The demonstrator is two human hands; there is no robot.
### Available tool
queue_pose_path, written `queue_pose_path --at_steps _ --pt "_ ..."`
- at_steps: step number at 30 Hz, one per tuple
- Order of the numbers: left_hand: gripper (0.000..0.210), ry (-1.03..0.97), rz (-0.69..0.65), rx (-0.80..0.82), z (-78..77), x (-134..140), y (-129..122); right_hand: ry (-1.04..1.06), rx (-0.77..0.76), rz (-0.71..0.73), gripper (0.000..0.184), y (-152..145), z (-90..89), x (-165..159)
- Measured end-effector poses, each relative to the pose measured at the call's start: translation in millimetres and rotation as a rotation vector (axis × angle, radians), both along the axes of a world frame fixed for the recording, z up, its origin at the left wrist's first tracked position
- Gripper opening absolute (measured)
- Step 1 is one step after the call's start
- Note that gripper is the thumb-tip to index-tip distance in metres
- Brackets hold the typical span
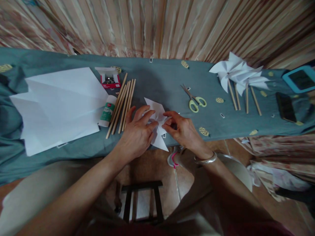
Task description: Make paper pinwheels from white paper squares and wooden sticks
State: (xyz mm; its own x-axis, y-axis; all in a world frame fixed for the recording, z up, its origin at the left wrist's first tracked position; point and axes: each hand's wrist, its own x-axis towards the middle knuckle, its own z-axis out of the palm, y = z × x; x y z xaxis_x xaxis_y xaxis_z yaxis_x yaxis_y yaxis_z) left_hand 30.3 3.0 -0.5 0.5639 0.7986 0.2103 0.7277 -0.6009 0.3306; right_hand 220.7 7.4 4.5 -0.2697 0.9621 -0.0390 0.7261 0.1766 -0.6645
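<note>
Apparently to steady the paper [158, 113], your left hand [137, 133] spreads its fingers; I cannot tell whether your right hand [186, 131] pinches it.

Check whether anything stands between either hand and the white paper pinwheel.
Nothing visible does: the left hand and right hand are both already at the white paper pinwheel. The wooden sticks lie to the left of it and the green-handled scissors beyond the right hand, neither in between.
</note>
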Motion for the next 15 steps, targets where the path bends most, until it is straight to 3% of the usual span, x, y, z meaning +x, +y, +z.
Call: queue_pose_path --at_steps 15 --pt "0.028 -0.052 0.005 -0.016 -0.2 0.0 -0.7 0.002 0.003 0.022 0.027 1.1 2.2 -0.2"
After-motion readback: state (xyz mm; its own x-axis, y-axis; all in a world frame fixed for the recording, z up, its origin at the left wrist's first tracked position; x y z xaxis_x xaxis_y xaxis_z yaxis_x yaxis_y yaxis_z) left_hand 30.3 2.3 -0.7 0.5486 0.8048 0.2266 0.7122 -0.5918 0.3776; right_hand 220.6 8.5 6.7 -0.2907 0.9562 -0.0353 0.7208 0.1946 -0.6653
